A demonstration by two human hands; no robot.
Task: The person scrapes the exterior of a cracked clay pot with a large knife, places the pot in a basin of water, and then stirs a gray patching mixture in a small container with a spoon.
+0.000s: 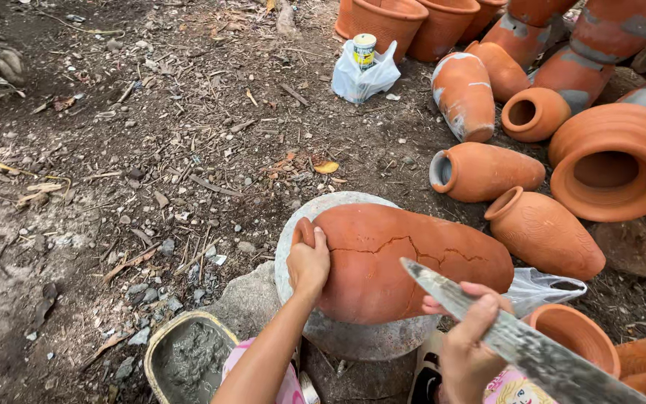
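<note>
I see a long cracked terracotta clay pot [405, 262] lying on its side on a round grey stone slab [338, 217], and with that jagged crack along its upper flank I judge it heavy, stiff and brittle, best steadied at its ends, clear of the break. My left hand [308, 263] is cupped, fingers curled, over the pot's left end. Just right of the pot, my right hand [466, 340] is closed round a broad mortar-smeared flat metal blade [517, 340], whose tip reaches over the pot's lower flank.
</note>
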